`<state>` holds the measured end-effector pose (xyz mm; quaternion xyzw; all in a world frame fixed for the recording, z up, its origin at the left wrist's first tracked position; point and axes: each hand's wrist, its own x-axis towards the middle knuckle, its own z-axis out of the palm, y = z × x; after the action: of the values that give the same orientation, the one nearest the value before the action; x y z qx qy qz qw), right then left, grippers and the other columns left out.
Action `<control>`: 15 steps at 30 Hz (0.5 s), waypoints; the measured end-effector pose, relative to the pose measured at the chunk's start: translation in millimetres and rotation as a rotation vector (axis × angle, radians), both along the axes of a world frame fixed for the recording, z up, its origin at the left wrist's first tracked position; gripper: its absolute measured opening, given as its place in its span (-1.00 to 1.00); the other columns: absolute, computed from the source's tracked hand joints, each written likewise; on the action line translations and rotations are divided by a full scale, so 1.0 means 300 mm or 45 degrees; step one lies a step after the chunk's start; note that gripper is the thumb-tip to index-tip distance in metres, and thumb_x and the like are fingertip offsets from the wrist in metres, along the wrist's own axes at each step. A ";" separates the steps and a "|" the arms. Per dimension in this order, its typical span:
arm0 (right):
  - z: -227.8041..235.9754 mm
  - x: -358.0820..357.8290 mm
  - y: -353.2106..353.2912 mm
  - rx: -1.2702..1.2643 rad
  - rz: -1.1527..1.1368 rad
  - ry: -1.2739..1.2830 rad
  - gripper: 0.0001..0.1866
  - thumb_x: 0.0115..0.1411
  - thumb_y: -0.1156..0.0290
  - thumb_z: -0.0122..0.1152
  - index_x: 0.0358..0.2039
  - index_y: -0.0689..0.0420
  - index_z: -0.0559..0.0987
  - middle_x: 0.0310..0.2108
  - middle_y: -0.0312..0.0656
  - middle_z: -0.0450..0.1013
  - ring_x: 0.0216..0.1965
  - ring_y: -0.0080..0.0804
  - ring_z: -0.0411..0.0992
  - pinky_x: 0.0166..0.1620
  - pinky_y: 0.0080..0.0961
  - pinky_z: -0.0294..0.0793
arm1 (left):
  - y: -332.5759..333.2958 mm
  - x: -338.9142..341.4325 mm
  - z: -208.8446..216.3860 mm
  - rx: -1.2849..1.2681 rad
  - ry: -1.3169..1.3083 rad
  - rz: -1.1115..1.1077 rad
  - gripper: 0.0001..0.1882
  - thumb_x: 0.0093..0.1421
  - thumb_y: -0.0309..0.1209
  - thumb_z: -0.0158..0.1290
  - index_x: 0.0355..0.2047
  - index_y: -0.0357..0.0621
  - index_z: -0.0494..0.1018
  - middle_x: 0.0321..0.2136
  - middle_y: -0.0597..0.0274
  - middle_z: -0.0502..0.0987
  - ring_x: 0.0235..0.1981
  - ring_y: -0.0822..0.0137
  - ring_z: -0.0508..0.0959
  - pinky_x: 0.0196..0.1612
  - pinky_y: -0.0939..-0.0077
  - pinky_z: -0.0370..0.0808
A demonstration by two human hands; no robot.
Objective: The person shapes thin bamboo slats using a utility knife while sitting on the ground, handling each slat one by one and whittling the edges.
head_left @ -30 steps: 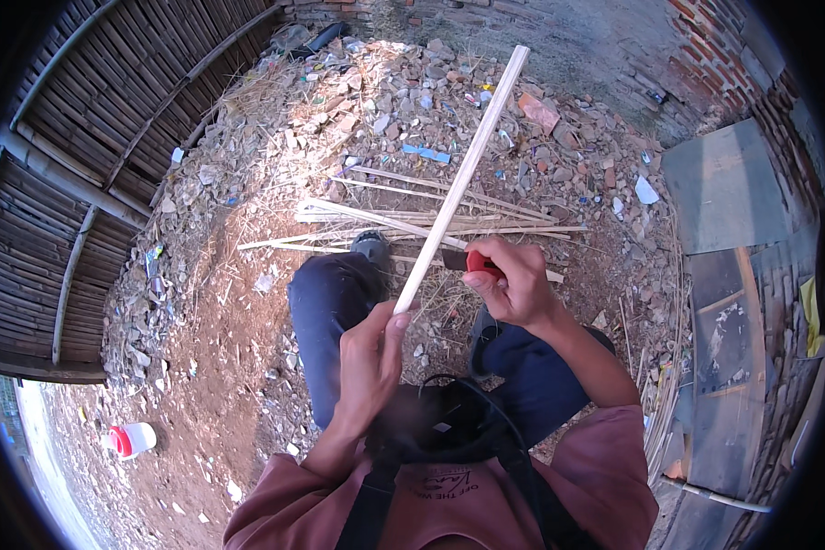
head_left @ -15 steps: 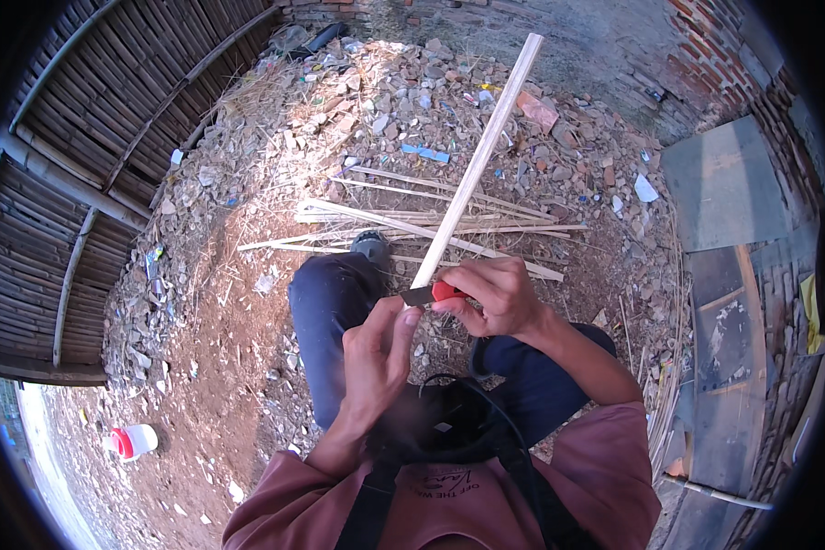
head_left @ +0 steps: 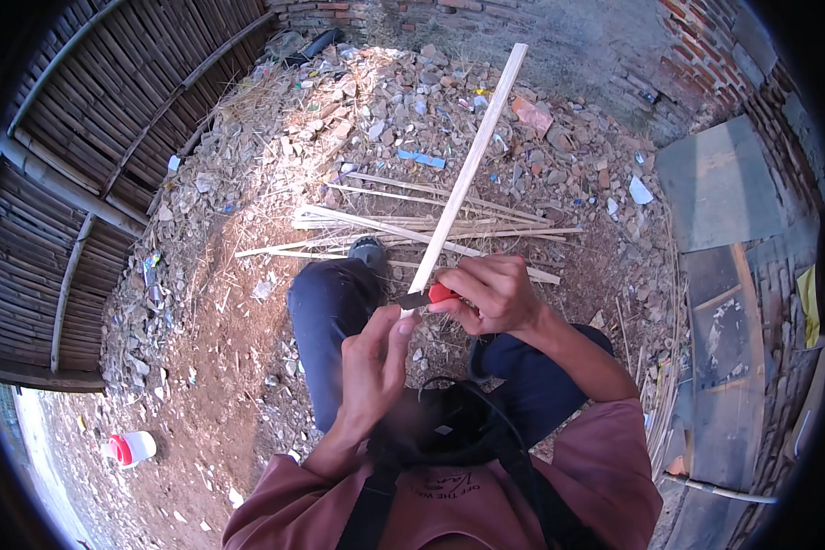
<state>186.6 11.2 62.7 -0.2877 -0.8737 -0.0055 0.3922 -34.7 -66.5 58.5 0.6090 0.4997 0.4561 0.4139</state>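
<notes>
My left hand (head_left: pixel 376 367) grips the near end of a long pale bamboo strip (head_left: pixel 472 160) that slants up and away to the right. My right hand (head_left: pixel 490 293) is closed on a red-handled knife (head_left: pixel 428 296), whose dark blade lies against the strip just above my left thumb. Both hands are over my knees in dark blue trousers (head_left: pixel 325 307). Several thin split bamboo strips (head_left: pixel 431 225) lie in a pile on the ground just beyond my feet.
Rubble of stones and broken bricks (head_left: pixel 385 110) covers the ground ahead. A woven bamboo fence (head_left: pixel 82 156) curves along the left. Grey slabs (head_left: pixel 720 188) and a brick wall (head_left: pixel 706 46) stand at the right. A white and red container (head_left: pixel 128 449) lies at lower left.
My right hand with the knife has slid down the strip toward my left hand. The strip has shifted slightly to the right.
</notes>
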 end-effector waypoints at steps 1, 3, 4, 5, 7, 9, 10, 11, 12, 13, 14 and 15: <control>-0.001 0.002 0.006 0.001 0.000 -0.003 -0.68 0.24 0.08 0.48 -0.26 0.08 0.66 -0.58 -0.30 0.48 -0.63 -0.36 0.52 -0.56 -0.41 0.45 | -0.004 -0.002 0.008 0.001 -0.003 0.000 -0.76 0.55 -0.35 0.02 -0.06 -0.23 0.61 -0.62 0.24 0.50 -0.59 0.49 0.51 -0.47 0.49 0.41; 0.002 0.022 0.032 0.051 -0.109 0.180 -0.71 0.28 0.14 0.46 -0.26 0.12 0.66 -0.54 -0.26 0.55 -0.61 -0.38 0.55 -0.56 -0.41 0.46 | -0.015 -0.003 0.029 -0.118 0.048 -0.019 -0.77 0.54 -0.35 0.04 -0.07 -0.24 0.62 -0.62 0.25 0.49 -0.59 0.52 0.48 -0.47 0.49 0.39; 0.042 0.061 0.068 -0.051 -0.237 0.314 -0.74 0.34 0.21 0.41 -0.25 0.17 0.66 -0.50 -0.21 0.60 -0.59 -0.44 0.56 -0.55 -0.42 0.48 | -0.033 -0.006 0.018 -0.116 0.042 -0.012 -0.77 0.54 -0.35 0.04 -0.07 -0.24 0.62 -0.62 0.25 0.49 -0.59 0.52 0.48 -0.47 0.49 0.39; 0.080 0.108 0.113 -0.109 -0.394 0.372 -0.74 0.39 0.24 0.37 -0.21 0.22 0.67 -0.50 -0.20 0.60 -0.62 -0.50 0.51 -0.56 -0.46 0.42 | -0.064 -0.009 -0.004 -0.139 0.044 -0.044 -0.77 0.54 -0.35 0.03 -0.11 -0.24 0.61 -0.64 0.33 0.44 -0.59 0.57 0.41 -0.49 0.51 0.33; 0.145 0.188 0.167 -0.081 -0.552 0.450 -0.71 0.44 0.24 0.31 -0.16 0.26 0.67 -0.53 -0.24 0.55 -0.62 -0.57 0.41 -0.56 -0.52 0.30 | -0.112 -0.017 -0.034 -0.168 0.042 -0.104 -0.78 0.54 -0.38 0.04 -0.16 -0.23 0.62 -0.66 0.33 0.40 -0.59 0.59 0.38 -0.50 0.51 0.31; 0.128 0.260 0.222 -0.123 -0.645 0.516 -0.66 0.50 0.19 0.22 -0.13 0.27 0.67 -0.57 -0.34 0.46 -0.60 -0.65 0.30 -0.53 -0.55 0.20 | -0.127 -0.030 -0.059 -0.181 0.042 -0.120 -0.79 0.53 -0.38 0.05 -0.16 -0.24 0.61 -0.66 0.32 0.42 -0.59 0.59 0.39 -0.50 0.51 0.31; 0.114 0.298 0.257 -0.129 -0.650 0.520 -0.66 0.50 0.19 0.22 -0.13 0.27 0.67 -0.57 -0.34 0.46 -0.60 -0.65 0.30 -0.53 -0.55 0.20 | -0.137 -0.043 -0.069 -0.204 0.052 -0.122 -0.80 0.53 -0.38 0.06 -0.16 -0.24 0.61 -0.66 0.31 0.44 -0.59 0.59 0.40 -0.50 0.52 0.31; 0.106 0.347 0.298 -0.183 -0.701 0.633 -0.63 0.52 0.15 0.18 -0.13 0.25 0.67 -0.58 -0.39 0.42 -0.59 -0.68 0.26 -0.51 -0.55 0.18 | -0.140 -0.053 -0.075 -0.205 0.054 -0.130 -0.80 0.53 -0.38 0.06 -0.16 -0.24 0.61 -0.66 0.31 0.44 -0.59 0.59 0.40 -0.50 0.52 0.31; 0.098 0.379 0.322 -0.237 -0.740 0.745 -0.61 0.54 0.12 0.15 -0.14 0.23 0.67 -0.59 -0.43 0.37 -0.58 -0.71 0.23 -0.50 -0.55 0.16 | -0.143 -0.065 -0.078 -0.231 0.111 -0.134 -0.81 0.52 -0.39 0.07 -0.16 -0.25 0.61 -0.66 0.30 0.46 -0.59 0.59 0.41 -0.50 0.52 0.32; 0.087 0.410 0.319 -0.231 -0.741 0.740 -0.61 0.54 0.12 0.15 -0.14 0.23 0.67 -0.59 -0.43 0.37 -0.58 -0.71 0.23 -0.50 -0.55 0.16 | -0.139 -0.070 -0.083 -0.253 0.163 -0.143 -0.82 0.51 -0.39 0.08 -0.16 -0.25 0.61 -0.65 0.29 0.47 -0.59 0.58 0.43 -0.50 0.52 0.33; 0.077 0.438 0.310 -0.289 -0.729 0.777 -0.60 0.55 0.10 0.12 -0.13 0.24 0.64 -0.55 -0.46 0.38 -0.56 -0.71 0.22 -0.48 -0.58 0.15 | -0.128 -0.071 -0.093 -0.249 0.156 -0.145 -0.82 0.51 -0.39 0.08 -0.16 -0.25 0.61 -0.65 0.29 0.47 -0.59 0.58 0.43 -0.50 0.52 0.33; 0.061 0.438 0.305 -0.357 -0.703 0.821 -0.58 0.56 0.08 0.08 -0.12 0.24 0.62 -0.51 -0.49 0.39 -0.54 -0.72 0.20 -0.46 -0.61 0.13 | -0.116 -0.077 -0.108 -0.189 0.184 -0.091 -0.82 0.50 -0.38 0.10 -0.17 -0.25 0.59 -0.68 0.26 0.43 -0.63 0.54 0.37 -0.53 0.46 0.30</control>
<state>317.9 102.9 81.1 -0.5475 -0.5896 0.0984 0.5856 -57.8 -101.2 26.2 0.6256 0.5386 0.3576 0.4367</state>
